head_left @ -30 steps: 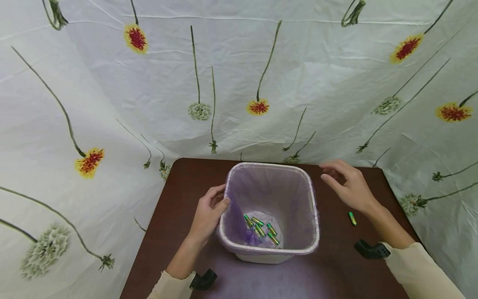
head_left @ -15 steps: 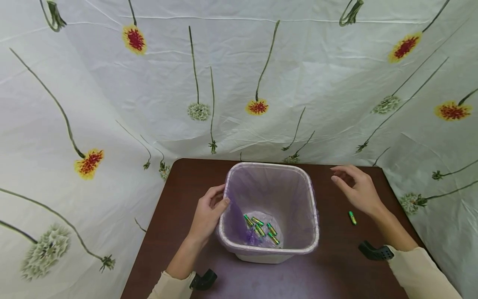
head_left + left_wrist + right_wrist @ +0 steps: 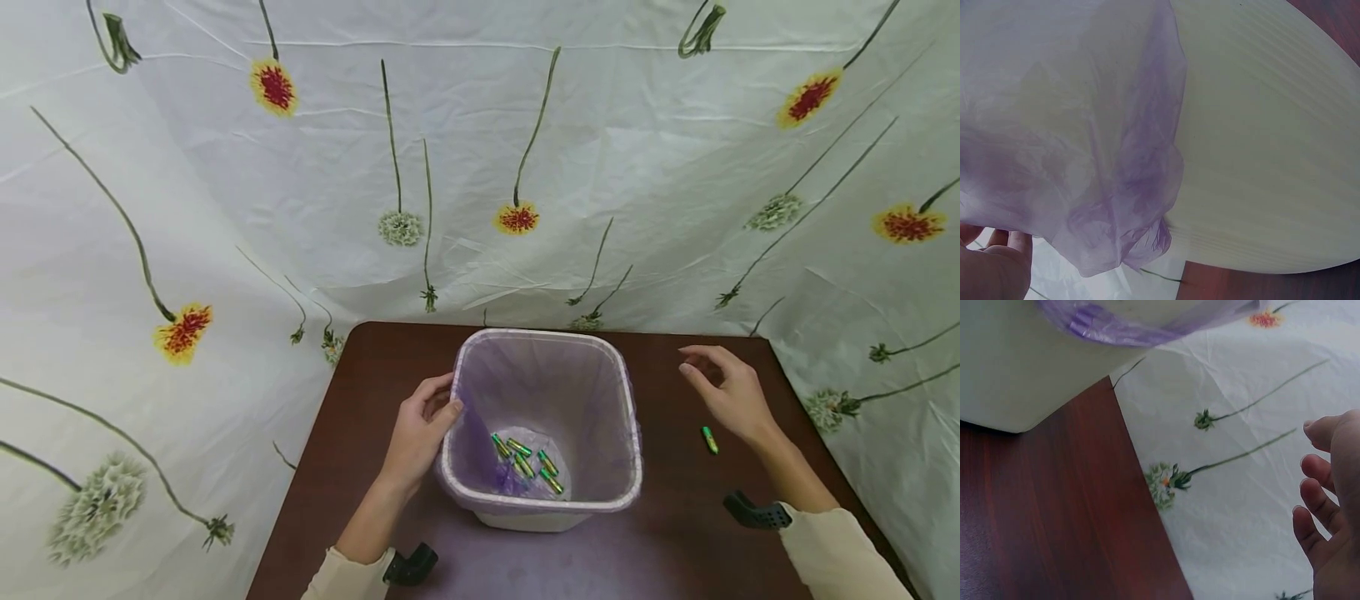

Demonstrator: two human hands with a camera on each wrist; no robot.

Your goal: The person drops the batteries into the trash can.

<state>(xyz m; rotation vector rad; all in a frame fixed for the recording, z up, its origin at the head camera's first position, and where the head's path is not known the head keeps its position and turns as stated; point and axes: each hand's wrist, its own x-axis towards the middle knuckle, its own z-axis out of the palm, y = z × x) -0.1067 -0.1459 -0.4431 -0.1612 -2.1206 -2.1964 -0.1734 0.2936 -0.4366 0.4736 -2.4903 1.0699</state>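
A pale trash bin lined with a thin purple bag stands in the middle of the table. My left hand holds its left rim, thumb on the rim and fingers on the outside. Inside on the bottom lie several green-and-gold batteries. To the right of the bin, one more battery lies on the table. Above and behind that battery hovers my right hand, its fingers loosely bent and holding nothing. In the right wrist view, those fingers touch nothing.
The dark brown table reaches back to a white flowered cloth, which hangs behind and at both sides. Black wrist mounts sit on both forearms.
My right hand has drifted to the right and slightly nearer, away from the bin. My left hand stays on the rim, and the batteries have not moved.
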